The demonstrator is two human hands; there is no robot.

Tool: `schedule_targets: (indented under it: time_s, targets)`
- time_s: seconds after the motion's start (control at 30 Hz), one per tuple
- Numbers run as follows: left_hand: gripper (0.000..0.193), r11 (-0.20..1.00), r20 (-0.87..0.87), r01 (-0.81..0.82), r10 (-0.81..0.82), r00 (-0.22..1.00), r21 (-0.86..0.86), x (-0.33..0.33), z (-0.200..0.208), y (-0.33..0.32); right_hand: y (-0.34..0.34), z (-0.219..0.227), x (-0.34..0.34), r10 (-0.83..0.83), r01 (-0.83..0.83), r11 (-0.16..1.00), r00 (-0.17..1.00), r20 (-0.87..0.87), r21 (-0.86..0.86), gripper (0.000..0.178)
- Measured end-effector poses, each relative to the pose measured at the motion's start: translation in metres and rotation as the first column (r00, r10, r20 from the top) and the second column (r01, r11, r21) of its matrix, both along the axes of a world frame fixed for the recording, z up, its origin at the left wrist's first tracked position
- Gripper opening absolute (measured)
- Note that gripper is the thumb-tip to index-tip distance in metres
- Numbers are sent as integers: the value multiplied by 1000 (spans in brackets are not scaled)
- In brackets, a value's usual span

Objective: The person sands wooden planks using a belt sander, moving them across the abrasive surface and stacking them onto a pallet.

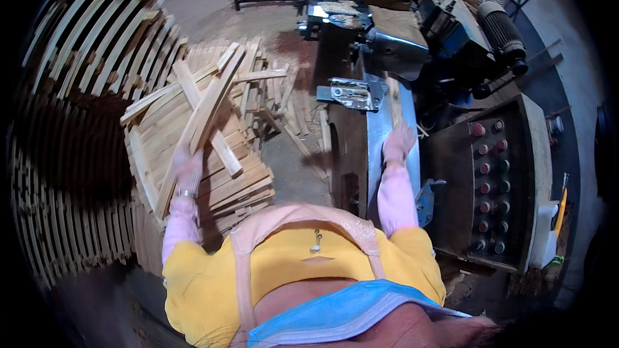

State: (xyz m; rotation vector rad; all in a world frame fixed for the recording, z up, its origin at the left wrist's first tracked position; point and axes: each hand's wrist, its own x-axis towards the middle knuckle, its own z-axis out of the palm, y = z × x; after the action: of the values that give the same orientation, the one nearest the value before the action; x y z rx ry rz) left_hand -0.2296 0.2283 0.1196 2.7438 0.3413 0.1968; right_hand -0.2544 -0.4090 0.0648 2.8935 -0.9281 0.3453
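Note:
On the left, my left hand (187,166) is closed around the lower part of long pale wooden strips (207,108), which slant up over a stack of boards (161,113). That hand is slightly blurred. My right hand (398,143) reaches forward over the smooth metal bed (380,183) of a woodworking machine. Its fingers are on the near end of a narrow wooden strip (394,100) that lies along the bed and runs toward the machine's head. A metal guide block (351,94) sits just left of this strip.
Tall racks of stacked slats (64,200) line the left side. A control box (493,187) with several round buttons stands to the right, near a motor (501,29). Loose wood scraps (300,132) lie on the floor between the board stack and the machine.

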Motion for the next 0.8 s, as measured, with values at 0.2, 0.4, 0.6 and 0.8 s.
schedule_targets:
  time_s: [0.2,0.4,0.6,0.8]
  targets:
    - [40,353,-131,-76,-135,982,-933,47,116,-166,108,10,79,499,-674,575,738,454,464,38]
    - [55,545,333,462,-324,885,-699,48,37,-220,208,81,-5,91,-357,-348,907,411,867,57]
    - [111,999,-117,-29,33,993,34,20,17,-13,85,79,-150,70,-114,827,993,100,550,63]
    - [106,988,-371,-28,83,925,151,-21,51,21,43,-8,-198,90,-91,985,996,-15,-145,48]
